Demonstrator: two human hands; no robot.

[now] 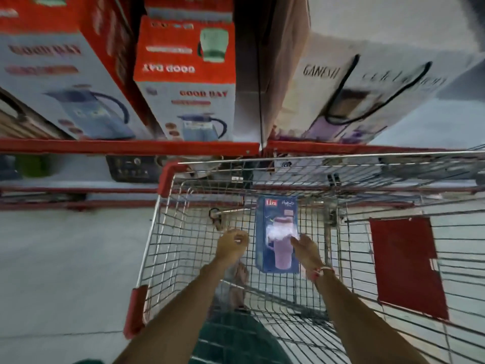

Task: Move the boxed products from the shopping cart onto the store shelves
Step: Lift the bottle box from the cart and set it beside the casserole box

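Note:
A blue box (275, 224) showing a pink tumbler lies flat on the bottom of the wire shopping cart (168, 232). Both my arms reach down into the cart. My left hand (232, 244) hovers just left of the box with fingers curled and nothing in it. Fingers spread, my right hand (305, 248) rests against the box's right edge, without a closed grip. Ahead is the red-edged store shelf (131, 147), with red and white kettle boxes (186, 82) standing on it.
A white box with black cord handles (367, 95) and a tall brown carton (267, 74) stand on the shelf at right. Lower shelves hold dark items (131, 168). A red flap (406, 266) hangs on the cart's right side. Grey floor lies to the left.

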